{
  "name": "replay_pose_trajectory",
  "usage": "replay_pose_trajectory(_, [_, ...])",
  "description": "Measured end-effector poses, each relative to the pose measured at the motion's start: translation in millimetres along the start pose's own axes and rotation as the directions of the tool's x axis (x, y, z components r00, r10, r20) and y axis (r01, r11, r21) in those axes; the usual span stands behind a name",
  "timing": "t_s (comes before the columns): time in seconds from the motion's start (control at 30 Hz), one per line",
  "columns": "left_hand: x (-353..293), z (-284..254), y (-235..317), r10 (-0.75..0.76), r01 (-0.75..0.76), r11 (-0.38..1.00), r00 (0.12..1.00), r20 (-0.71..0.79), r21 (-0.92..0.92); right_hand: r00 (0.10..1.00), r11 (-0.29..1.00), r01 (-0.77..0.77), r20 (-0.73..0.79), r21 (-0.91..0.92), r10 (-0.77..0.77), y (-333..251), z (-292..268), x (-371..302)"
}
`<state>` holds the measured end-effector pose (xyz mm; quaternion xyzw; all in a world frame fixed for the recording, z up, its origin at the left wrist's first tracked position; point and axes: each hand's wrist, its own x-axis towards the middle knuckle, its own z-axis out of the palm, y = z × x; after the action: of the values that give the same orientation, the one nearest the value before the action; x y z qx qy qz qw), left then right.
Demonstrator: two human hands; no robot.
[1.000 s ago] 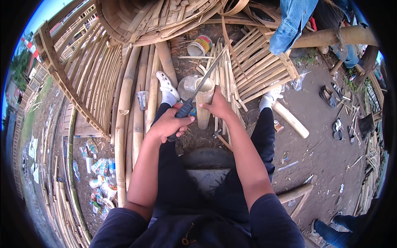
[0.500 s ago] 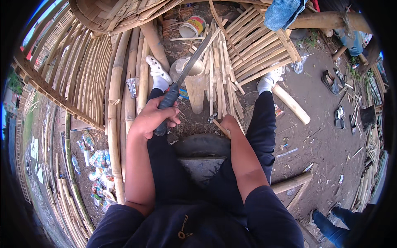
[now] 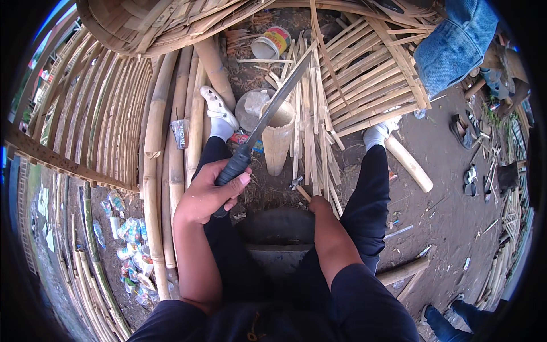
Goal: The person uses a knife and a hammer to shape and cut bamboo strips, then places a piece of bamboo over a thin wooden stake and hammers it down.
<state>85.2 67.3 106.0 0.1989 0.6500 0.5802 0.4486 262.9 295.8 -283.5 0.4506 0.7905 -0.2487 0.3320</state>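
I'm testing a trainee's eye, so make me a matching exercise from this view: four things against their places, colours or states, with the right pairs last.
Things
1. Machete
2. Bamboo tube
3. Bucket
4. Plastic bottles

Places, colours or states
A. Red and yellow on its outside
B. On the ground between bamboo poles
C. Held in the left grip
D. Open end partly behind a blade

Right pairs: 1-C, 2-D, 3-A, 4-B

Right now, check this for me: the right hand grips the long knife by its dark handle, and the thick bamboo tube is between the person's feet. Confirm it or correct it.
Wrong hand: the head view shows the left hand gripping the long knife by its dark handle. The thick bamboo tube is between the person's feet, as stated.
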Motion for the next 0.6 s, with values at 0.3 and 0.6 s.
replay_pose_trajectory(0.3, [9, -3, -9, -0.05, 0.053, 0.997, 0.997, 0.05, -0.06, 0.983, 0.989, -0.133, -0.119, 0.071, 0.141, 3, 13, 16])
replay_pose_trajectory(0.6, [12, -8, -16, -0.048, 0.056, 0.991, 0.997, 0.066, -0.118, 0.987, 0.997, -0.074, -0.146, 0.0, 0.073, 6, 18, 18])
